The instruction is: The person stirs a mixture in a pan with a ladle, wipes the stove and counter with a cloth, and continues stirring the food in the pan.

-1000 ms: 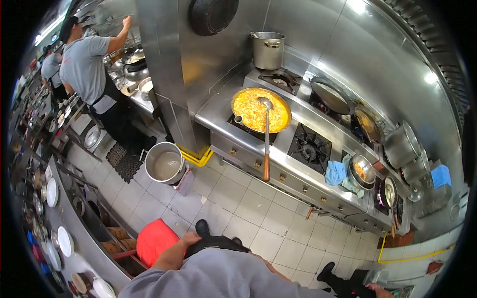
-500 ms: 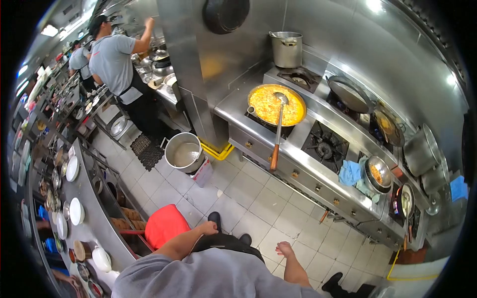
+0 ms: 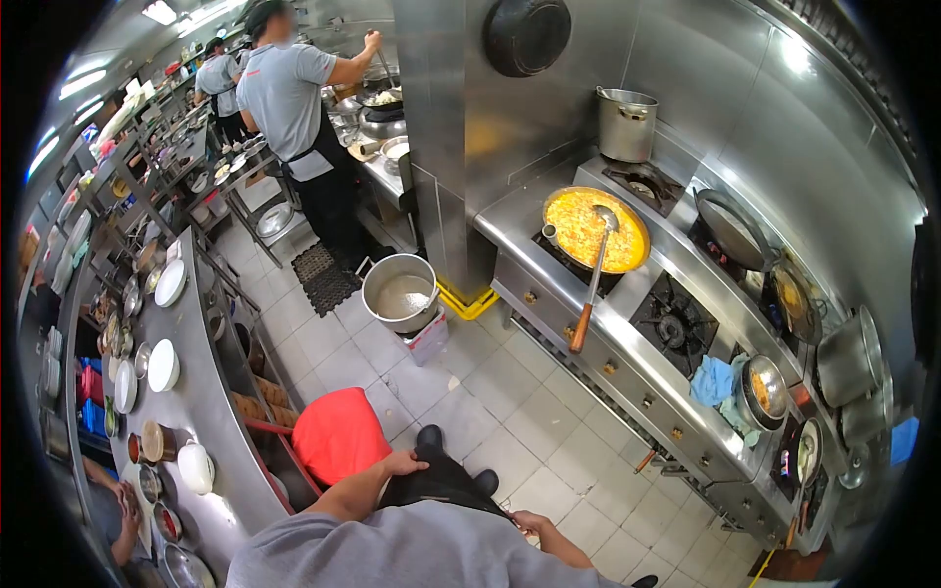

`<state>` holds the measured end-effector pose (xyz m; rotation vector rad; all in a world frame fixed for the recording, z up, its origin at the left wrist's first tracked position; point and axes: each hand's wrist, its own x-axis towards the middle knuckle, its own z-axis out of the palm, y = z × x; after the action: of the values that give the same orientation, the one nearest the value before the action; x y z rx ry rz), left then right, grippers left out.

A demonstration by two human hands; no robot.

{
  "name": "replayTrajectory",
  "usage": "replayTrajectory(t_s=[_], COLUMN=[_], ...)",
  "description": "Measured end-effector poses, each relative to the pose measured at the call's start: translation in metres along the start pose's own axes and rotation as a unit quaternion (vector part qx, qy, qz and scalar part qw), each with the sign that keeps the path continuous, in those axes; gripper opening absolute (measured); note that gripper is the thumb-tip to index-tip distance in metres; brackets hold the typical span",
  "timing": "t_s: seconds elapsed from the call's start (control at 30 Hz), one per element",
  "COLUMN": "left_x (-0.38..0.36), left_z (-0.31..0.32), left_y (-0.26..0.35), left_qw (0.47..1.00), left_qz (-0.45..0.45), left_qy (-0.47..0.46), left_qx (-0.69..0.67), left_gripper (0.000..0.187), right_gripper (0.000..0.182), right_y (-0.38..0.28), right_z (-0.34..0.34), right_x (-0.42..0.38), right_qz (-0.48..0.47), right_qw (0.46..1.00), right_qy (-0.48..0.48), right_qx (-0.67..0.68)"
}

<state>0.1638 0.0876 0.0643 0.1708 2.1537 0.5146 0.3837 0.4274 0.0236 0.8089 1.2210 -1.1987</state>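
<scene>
My left hand (image 3: 404, 463) is at my left thigh, its fingers closed on the edge of my black apron (image 3: 446, 482). At the other side of my waist my right hand (image 3: 529, 523) is curled at the apron's edge, its fingertips partly hidden. A red cloth-covered stool (image 3: 340, 436) stands just beyond my left forearm. Farther forward, a large pot (image 3: 372, 294) with a perforated ladle inside rests on a box on the floor. On the stove to the right sits a wide pan of orange-yellow food (image 3: 585, 235), a wooden-handled ladle (image 3: 595, 279) lying across it.
A counter (image 3: 221, 392) with white bowls (image 3: 164, 367) and sauces runs along my left. The stove (image 3: 637, 338) on my right carries a bare burner (image 3: 672, 323), blue cloths (image 3: 711, 380) and metal bowls (image 3: 765, 387). A co-worker (image 3: 294, 118) stands ahead at another cooking station.
Both hands have come in to my apron; my right hand was open and held away before. My view has turned left, and the co-worker ahead now holds a utensil over a pan.
</scene>
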Motion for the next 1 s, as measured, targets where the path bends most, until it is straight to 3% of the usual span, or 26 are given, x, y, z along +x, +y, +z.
replayTrajectory(t_s=[0.1, 0.13, 0.23, 0.37, 0.5, 0.63, 0.73, 0.83, 0.93, 1.0], left_x=[0.024, 0.023, 0.023, 0.048, 0.064, 0.079, 0.089, 0.083, 0.105, 0.128], left_z=[0.001, -0.001, -0.006, -0.013, -0.026, -0.034, -0.055, -0.081, -0.086, -0.080], left_y=[-0.014, -0.014, -0.010, -0.020, -0.033, -0.047, -0.049, -0.046, -0.077, -0.108], left_qw=[1.000, 0.999, 0.996, 0.998, 0.999, 0.998, 0.996, 0.998, 0.998, 0.995], left_qz=[0.008, 0.028, 0.050, 0.039, 0.046, 0.035, 0.061, 0.044, 0.062, 0.052], left_qy=[-0.017, -0.021, -0.041, 0.049, -0.007, 0.003, 0.000, -0.016, -0.010, -0.015], left_qx=[0.024, 0.030, 0.054, 0.027, 0.017, -0.057, -0.066, -0.032, 0.001, -0.087], left_gripper=[0.059, 0.053, 0.049, 0.043, 0.042, 0.043, 0.039, 0.035, 0.030, 0.028], right_gripper=[0.048, 0.043, 0.038, 0.035, 0.032, 0.031, 0.034, 0.065, 0.077, 0.079], right_y=[0.029, 0.018, 0.011, 0.002, -0.003, -0.015, -0.032, -0.081, -0.107, -0.113], right_z=[-0.026, -0.028, -0.045, -0.066, -0.069, -0.049, -0.037, -0.003, 0.007, -0.004], right_x=[0.048, 0.024, 0.001, -0.001, -0.002, 0.000, 0.016, -0.027, -0.028, -0.010], right_qz=[-0.034, -0.030, -0.075, -0.123, -0.116, -0.105, -0.084, -0.055, -0.074, -0.091], right_qw=[0.998, 0.994, 0.983, 0.959, 0.950, 0.951, 0.969, 0.969, 0.968, 0.964], right_qy=[0.040, 0.101, 0.163, 0.222, 0.262, 0.243, 0.214, 0.183, 0.142, 0.099], right_qx=[-0.021, -0.030, 0.047, 0.126, 0.127, 0.162, 0.089, 0.156, 0.192, 0.231])
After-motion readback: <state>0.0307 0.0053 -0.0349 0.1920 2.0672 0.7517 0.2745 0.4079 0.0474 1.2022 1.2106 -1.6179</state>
